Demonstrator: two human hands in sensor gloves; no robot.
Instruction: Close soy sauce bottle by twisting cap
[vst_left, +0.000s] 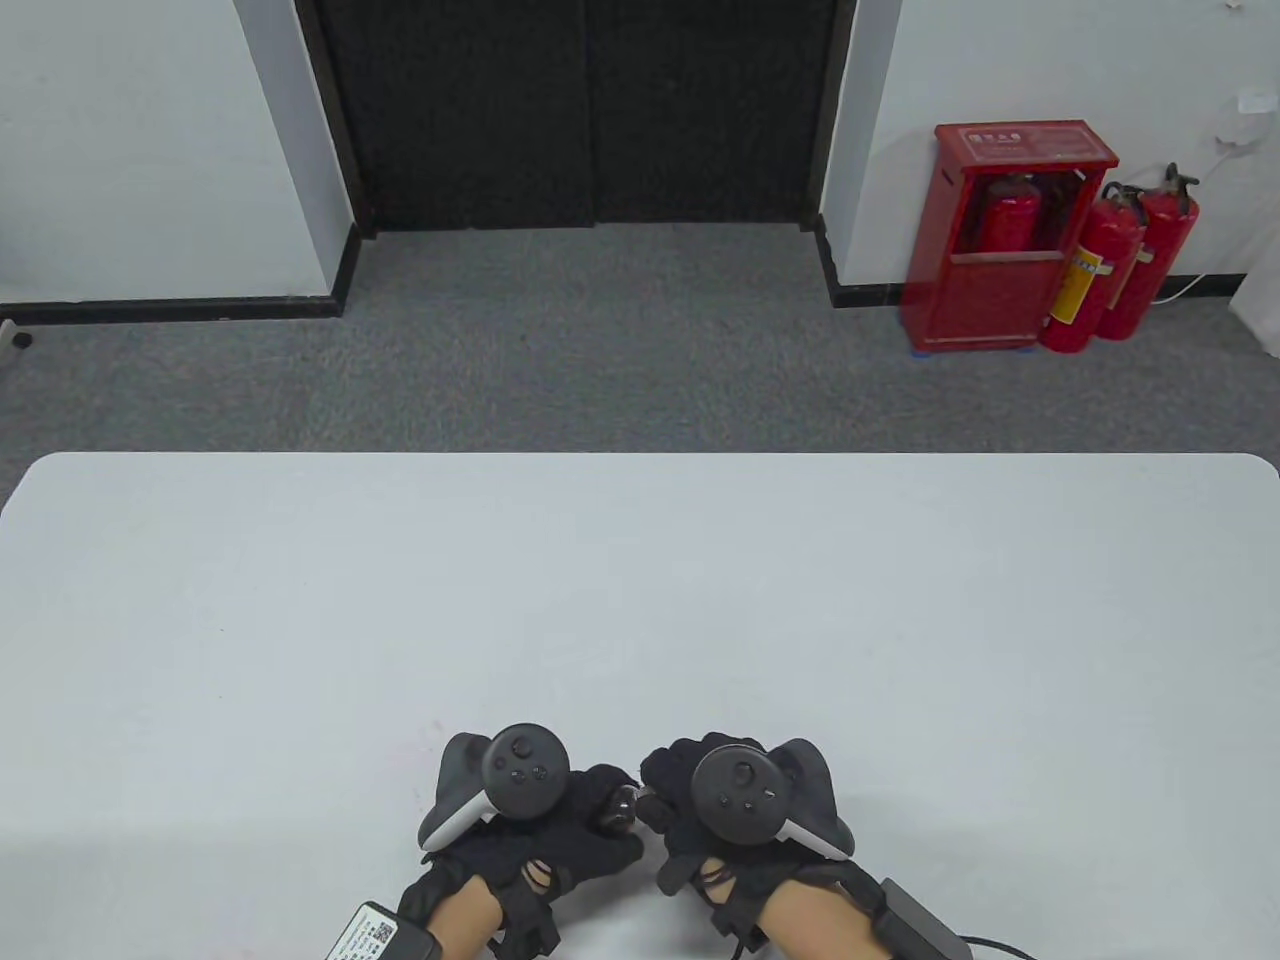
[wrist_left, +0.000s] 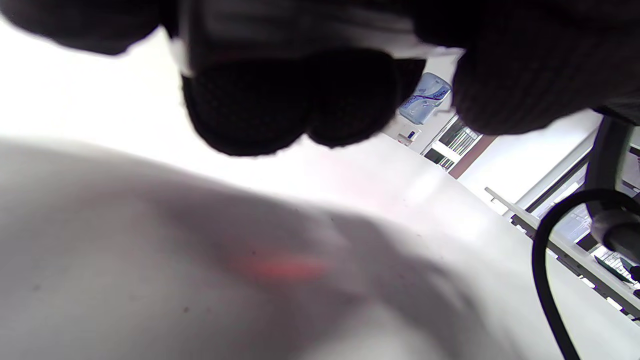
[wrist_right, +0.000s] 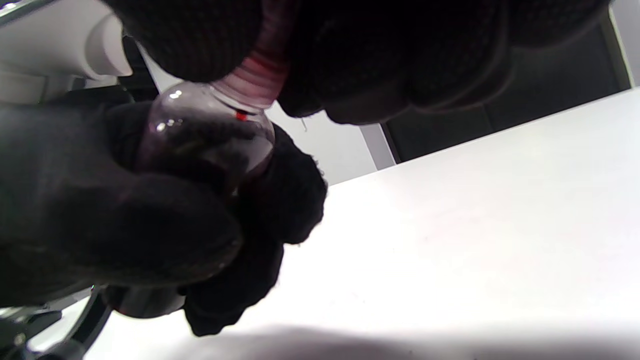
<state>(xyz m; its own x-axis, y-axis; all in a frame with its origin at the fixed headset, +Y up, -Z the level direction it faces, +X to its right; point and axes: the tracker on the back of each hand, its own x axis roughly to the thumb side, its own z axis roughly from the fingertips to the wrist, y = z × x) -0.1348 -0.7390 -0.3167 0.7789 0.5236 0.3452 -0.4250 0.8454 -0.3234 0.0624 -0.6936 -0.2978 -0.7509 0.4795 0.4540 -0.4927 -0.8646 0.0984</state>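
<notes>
The soy sauce bottle (wrist_right: 210, 137) is clear with dark sauce inside; only its shoulder shows in the table view (vst_left: 620, 803), between my two hands near the table's front edge. My left hand (vst_left: 560, 830) grips the bottle's body, with its gloved fingers (wrist_right: 125, 220) wrapped around it. My right hand (vst_left: 690, 795) holds the ribbed red cap (wrist_right: 265, 67) on the bottle's neck, fingers closed around it. In the left wrist view my left fingers (wrist_left: 280, 100) hang dark over the table and the bottle is hidden.
The white table (vst_left: 640, 600) stretches away ahead of both hands. A black cable (wrist_left: 542, 265) runs at my right side. Red fire extinguishers (vst_left: 1100, 260) stand by the far wall, off the table.
</notes>
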